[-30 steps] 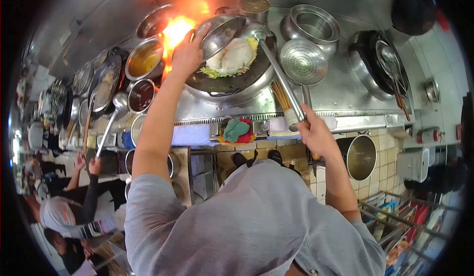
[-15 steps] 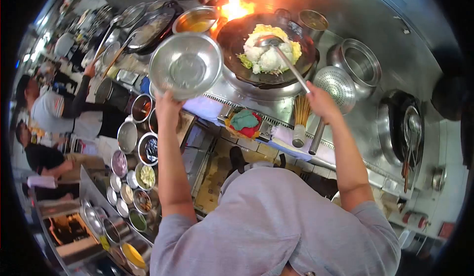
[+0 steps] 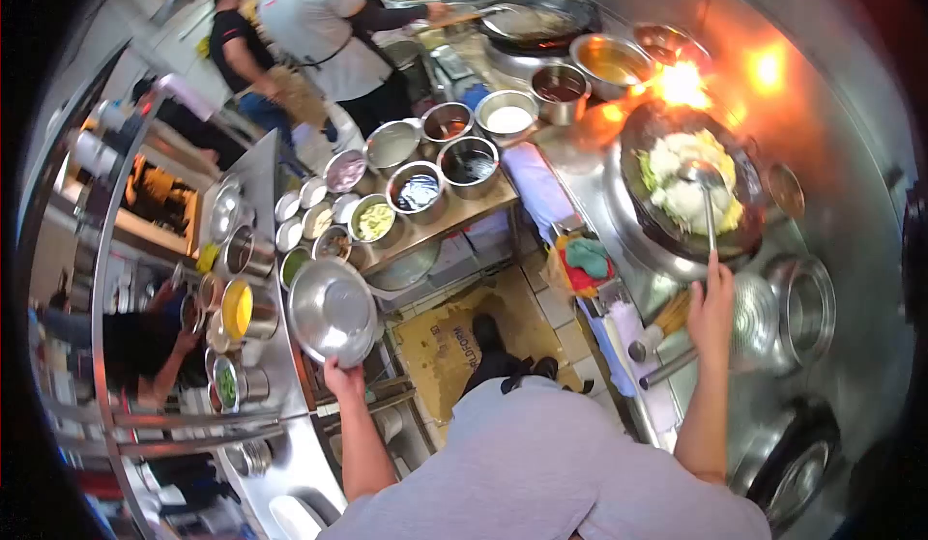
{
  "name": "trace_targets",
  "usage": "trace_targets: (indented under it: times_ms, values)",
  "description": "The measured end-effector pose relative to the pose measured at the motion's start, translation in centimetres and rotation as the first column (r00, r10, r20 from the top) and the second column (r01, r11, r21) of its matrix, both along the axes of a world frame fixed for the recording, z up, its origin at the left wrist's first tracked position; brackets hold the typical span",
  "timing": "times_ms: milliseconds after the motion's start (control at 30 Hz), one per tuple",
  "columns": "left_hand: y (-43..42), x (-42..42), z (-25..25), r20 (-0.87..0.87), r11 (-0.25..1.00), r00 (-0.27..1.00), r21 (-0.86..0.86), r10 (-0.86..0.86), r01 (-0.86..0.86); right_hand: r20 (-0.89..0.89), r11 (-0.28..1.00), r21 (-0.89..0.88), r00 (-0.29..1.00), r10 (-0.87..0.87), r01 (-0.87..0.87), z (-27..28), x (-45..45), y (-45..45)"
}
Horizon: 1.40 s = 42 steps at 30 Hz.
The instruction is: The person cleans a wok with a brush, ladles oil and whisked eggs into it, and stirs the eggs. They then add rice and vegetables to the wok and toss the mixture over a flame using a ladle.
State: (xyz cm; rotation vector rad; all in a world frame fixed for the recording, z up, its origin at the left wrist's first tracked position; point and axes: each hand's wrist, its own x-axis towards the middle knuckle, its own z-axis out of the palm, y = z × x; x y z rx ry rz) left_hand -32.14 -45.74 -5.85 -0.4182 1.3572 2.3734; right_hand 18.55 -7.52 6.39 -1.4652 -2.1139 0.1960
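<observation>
My left hand (image 3: 344,379) grips the rim of a round stainless steel bowl (image 3: 332,310). It holds the bowl tilted at the edge of the counter with the seasoning pots, and nothing shows inside. In my right hand (image 3: 712,310) is the long handle of a ladle (image 3: 710,219). The ladle's head rests among white rice (image 3: 669,192), yellow egg and green shreds in a dark wok (image 3: 646,226). Flames (image 3: 680,84) flare behind the wok.
Several metal pots (image 3: 418,192) of sauces and ingredients stand left. A perforated strainer (image 3: 756,320), bamboo brush (image 3: 667,316) and steel pot (image 3: 807,303) lie right of the wok. Folded cloths (image 3: 587,260) line the stove edge. Another person (image 3: 314,28) works at a farther wok.
My left hand has carried the bowl from beside the wok to the left-hand counter. The view has turned left. My right hand still holds the ladle in the rice.
</observation>
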Motion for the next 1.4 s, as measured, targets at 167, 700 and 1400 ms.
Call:
trace_targets:
  times_ms: [167, 700, 1400]
  values:
    - [-13.3, 4.9, -2.3, 0.06, 0.883, 0.882, -0.061, 0.468, -0.465, -0.521, 0.689, -0.388, 0.762, 0.384, -0.612, -13.1, -10.1, -6.0]
    - [-28.2, 8.5, 2.9, 0.386, 0.913, 0.843, -0.313, 0.374, -0.262, 0.21, 0.337, -0.93, 0.964, 0.163, 0.146, -29.8, -14.1, -7.7]
    - [-8.8, 8.4, -3.3, 0.323, -0.093, 0.332, -0.827, -0.886, 0.555, -0.182, 0.046, -0.97, 0.839, 0.512, -0.238, -45.2, -6.4, -22.0]
